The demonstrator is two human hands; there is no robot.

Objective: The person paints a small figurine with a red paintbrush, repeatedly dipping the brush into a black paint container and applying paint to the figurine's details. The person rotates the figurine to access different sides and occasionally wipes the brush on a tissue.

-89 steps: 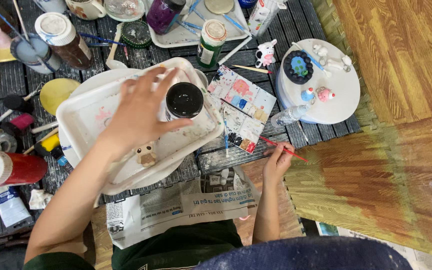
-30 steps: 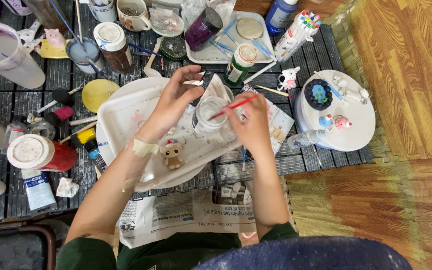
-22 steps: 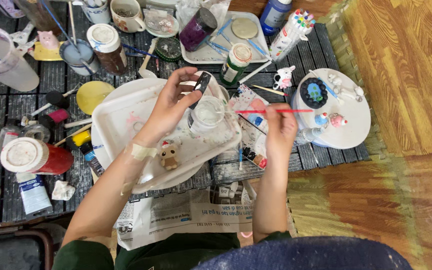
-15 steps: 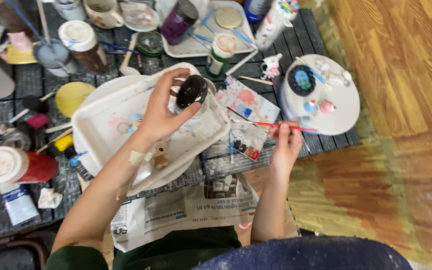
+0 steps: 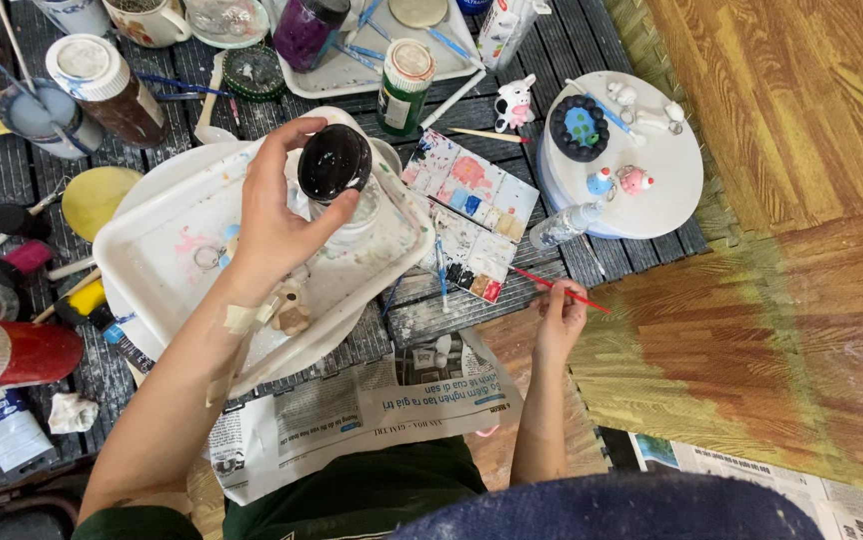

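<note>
Jar (image 5: pixel 335 162) gripped in raised left hand (image 5: pixel 277 215) — right hand (image 5: pixel 560 325) holding paintbrush (image 5: pixel 560 291).

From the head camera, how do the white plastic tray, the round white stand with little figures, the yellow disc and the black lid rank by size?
Largest to smallest:
1. White plastic tray
2. Round white stand
3. Yellow disc
4. Black lid, held up toward the camera by the left hand, so it may look oversized.

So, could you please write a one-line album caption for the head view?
Left hand lifts a small black jar over a white tray; right hand holds a red paintbrush.
</note>
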